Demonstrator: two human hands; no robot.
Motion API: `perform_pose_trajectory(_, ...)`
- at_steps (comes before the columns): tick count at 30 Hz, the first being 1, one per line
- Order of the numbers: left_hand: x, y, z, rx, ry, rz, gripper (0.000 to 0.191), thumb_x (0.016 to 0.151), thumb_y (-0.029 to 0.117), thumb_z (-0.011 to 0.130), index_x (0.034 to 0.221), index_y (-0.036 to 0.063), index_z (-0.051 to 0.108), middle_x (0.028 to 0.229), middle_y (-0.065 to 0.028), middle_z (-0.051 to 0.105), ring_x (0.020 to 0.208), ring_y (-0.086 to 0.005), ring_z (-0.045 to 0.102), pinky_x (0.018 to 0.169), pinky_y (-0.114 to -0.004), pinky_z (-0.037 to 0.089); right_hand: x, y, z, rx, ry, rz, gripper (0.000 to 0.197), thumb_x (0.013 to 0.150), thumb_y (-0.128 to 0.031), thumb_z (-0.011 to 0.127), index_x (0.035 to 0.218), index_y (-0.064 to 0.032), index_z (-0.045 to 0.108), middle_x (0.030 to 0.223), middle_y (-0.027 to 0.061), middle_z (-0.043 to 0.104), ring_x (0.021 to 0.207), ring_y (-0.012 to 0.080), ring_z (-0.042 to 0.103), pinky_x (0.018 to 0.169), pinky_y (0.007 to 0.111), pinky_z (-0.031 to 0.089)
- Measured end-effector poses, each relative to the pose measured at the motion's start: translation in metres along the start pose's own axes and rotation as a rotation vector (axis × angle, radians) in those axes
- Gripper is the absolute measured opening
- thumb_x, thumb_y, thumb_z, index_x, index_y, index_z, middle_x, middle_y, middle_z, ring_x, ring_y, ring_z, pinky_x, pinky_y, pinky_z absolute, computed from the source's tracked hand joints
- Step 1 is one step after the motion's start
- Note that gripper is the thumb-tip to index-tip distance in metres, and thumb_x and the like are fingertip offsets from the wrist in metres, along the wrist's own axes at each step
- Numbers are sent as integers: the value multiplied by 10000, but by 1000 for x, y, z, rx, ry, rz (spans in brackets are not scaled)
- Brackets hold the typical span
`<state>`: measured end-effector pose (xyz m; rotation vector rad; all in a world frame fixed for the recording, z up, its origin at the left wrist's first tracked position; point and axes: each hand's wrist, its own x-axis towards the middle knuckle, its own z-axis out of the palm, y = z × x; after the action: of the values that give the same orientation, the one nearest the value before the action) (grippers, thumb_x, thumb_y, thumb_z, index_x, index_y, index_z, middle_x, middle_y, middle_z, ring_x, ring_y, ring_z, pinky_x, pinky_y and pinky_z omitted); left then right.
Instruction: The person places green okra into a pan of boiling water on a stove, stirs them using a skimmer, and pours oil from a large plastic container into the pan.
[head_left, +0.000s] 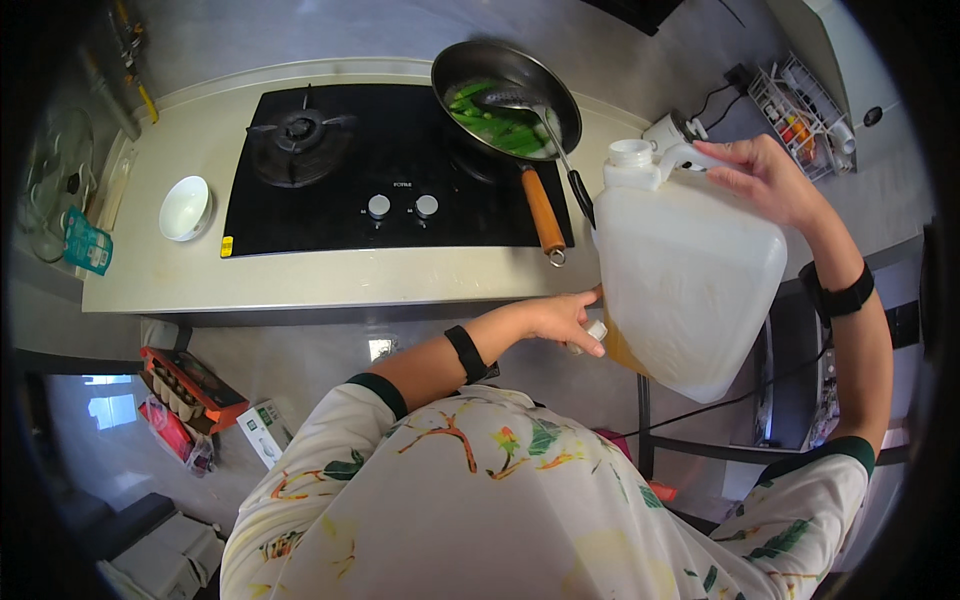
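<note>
My right hand (766, 178) grips the handle of a large translucent plastic jug (690, 277), which is lifted off the counter at the right of the stove. Its neck is uncapped, and a little yellowish liquid shows low in its left corner. In my left hand (559, 319) is a small white cap (591, 337), held by the jug's lower left side; whether the fingers also touch the jug is hard to tell. Beyond, a dark wok (568, 112) with a wooden handle (543, 210) sits on the right burner. It contains green vegetables (499, 127) and a slotted metal turner (551, 127).
A black gas hob (322, 214) is set in the pale counter (420, 274). White bowl (185, 209) and teal pouch (88, 241) stand at the left. A wire rack (806, 116) and a small white appliance (670, 131) are at the right. An orange carton (199, 394) lies on the floor.
</note>
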<state>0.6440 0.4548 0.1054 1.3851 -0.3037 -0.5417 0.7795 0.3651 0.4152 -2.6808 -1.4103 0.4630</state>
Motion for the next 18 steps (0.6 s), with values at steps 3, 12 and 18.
perform_pose_trajectory(3, 6, -5, -8, -35, 10, 24, 1109, 707, 247, 808, 1512, 148, 52, 998, -133, 559, 768, -177, 604, 630, -269, 480, 28, -7, -6, -4, -22, -12, 320, 882, -92, 622, 1180, 22, 604, 728, -28, 595, 675, 18, 470, 617, 220, 453)
perform_pose_trajectory(12, 30, 1, -10, -327, 37, 83, 1171, 748, 239, 785, 1493, 153, -115, 977, -99, 611, 769, -151, 588, 614, -260, 473, 107, -17, -20, -230, -190, -48, 297, 869, -115, 632, 1150, -18, 639, 820, 66, 691, 680, 94, 577, 695, 260, 497)
perform_pose_trajectory(18, 38, 5, -19, -449, 28, 106, 1191, 763, 257, 781, 1478, 169, -167, 1030, -114, 611, 821, -169, 593, 646, -279, 503, 140, -21, -23, -299, -244, -15, 329, 850, -135, 641, 1160, -27, 639, 902, 99, 711, 759, 126, 637, 760, 270, 504)
